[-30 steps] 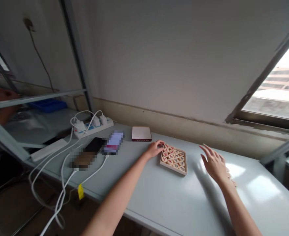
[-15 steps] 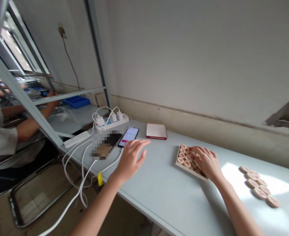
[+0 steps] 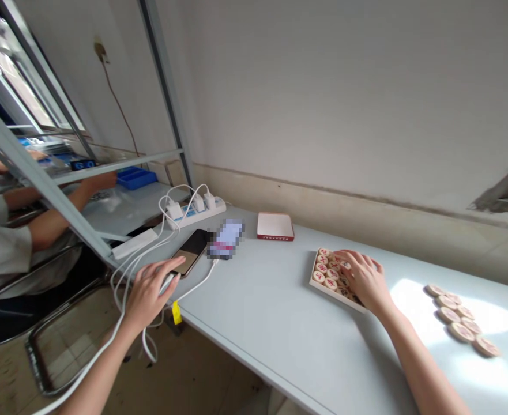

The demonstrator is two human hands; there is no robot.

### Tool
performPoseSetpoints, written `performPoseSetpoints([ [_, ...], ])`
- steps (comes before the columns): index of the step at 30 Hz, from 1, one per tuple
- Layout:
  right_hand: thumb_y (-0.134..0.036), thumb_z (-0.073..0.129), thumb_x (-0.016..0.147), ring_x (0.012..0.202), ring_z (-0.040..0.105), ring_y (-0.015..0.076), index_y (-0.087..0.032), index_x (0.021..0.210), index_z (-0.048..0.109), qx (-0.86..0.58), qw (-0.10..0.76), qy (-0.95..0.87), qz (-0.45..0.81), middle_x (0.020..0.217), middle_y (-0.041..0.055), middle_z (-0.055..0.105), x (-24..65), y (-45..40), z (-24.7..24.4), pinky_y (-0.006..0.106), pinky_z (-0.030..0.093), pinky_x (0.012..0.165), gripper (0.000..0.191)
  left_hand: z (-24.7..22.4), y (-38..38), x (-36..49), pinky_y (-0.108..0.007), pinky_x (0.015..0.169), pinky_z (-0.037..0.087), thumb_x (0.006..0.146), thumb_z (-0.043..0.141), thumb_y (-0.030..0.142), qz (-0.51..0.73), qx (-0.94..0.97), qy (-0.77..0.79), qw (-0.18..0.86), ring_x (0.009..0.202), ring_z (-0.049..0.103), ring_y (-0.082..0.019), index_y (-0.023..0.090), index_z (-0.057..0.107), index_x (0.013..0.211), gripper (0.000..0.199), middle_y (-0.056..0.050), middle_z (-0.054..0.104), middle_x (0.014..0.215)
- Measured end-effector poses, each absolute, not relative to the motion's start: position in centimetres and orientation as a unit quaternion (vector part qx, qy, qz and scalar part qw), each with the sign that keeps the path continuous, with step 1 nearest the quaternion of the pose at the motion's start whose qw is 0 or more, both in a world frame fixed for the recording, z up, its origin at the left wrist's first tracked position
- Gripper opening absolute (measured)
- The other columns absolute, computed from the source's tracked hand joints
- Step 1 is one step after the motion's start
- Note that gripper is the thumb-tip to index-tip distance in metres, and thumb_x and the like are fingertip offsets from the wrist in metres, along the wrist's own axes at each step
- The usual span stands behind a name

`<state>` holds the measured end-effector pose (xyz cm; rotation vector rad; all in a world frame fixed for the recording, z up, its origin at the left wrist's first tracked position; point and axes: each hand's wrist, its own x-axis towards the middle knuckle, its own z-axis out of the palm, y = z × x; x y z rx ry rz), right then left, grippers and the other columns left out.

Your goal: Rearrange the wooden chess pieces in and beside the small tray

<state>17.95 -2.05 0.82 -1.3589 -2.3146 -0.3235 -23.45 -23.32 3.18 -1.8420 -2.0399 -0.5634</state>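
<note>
My left hand is at the table's front edge, fingers stretched forward and thumb apart. Its fingertips reach the near end of a dark phone; whether they touch it I cannot tell. A white cable runs under this hand. My right hand lies over the right part of a shallow box filled with round Chinese chess pieces, its fingers spread on top and hiding several of them. The visible pieces carry red characters, a few black ones beside the fingers. More pieces lie loose in staggered rows to the right.
A second phone, its screen lit, lies beside the dark one. Behind them is a white power strip with plugs and cables. A red-edged box lid sits near the wall. Beyond the metal frame, another person's arm reaches toward a blue tray.
My left hand has moved left and toward me, from beside the lit phone to the dark phone's near end. My right hand has stayed over the box of pieces.
</note>
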Motion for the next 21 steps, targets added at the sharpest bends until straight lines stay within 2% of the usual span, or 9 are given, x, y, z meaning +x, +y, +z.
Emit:
performPoseSetpoints([
  [5,-0.027,0.031,0.084,0.095,0.049,0.021,-0.026,0.108,0.053,-0.491,0.214,-0.838,-0.103,0.109,0.0041,0.057,18.1,-1.8,0.5,0.037,0.031,0.083,0.033,2.4,-22.9,-23.6,-0.039,0.091,0.033,0.081,0.037,0.035,-0.205,-0.658,-0.706,0.165,0.103,0.051,-0.021,0.025,0.047,0.115,0.037,-0.003,0.058,0.114],
  [11,-0.027,0.032,0.083,0.096,0.049,0.0204,-0.024,0.103,0.053,-0.484,0.233,-0.836,-0.109,0.108,0.0038,0.057,18.2,-1.3,-0.1,0.036,0.033,0.082,0.029,1.7,-22.6,-24.3,-0.04,0.092,0.033,0.08,0.039,0.036,-0.2,-0.659,-0.709,0.152,0.102,0.052,-0.021,0.028,0.041,0.12,0.04,-0.001,0.058,0.113],
  [16,-0.028,0.039,0.08,0.093,0.05,0.0201,-0.024,0.093,0.056,-0.495,0.258,-0.82,-0.124,0.104,0.0036,0.058,17.9,-1.9,1.0,0.036,0.031,0.083,0.021,2.7,-21.4,-22.6,-0.038,0.09,0.038,0.08,0.037,0.037,-0.286,-0.638,-0.696,0.163,0.11,0.046,-0.022,0.029,0.036,0.123,0.044,-0.002,0.051,0.121],
  [21,-0.032,0.036,0.083,0.093,0.048,0.0208,-0.022,0.086,0.057,-0.606,0.321,-0.709,-0.164,0.092,0.0045,0.06,18.9,-3.0,3.3,0.04,0.022,0.089,0.023,4.0,-16.2,-16.2,-0.038,0.093,0.037,0.082,0.037,0.037,-0.387,-0.685,-0.614,0.061,0.11,0.047,-0.021,0.028,0.043,0.117,0.037,-0.003,0.052,0.118],
])
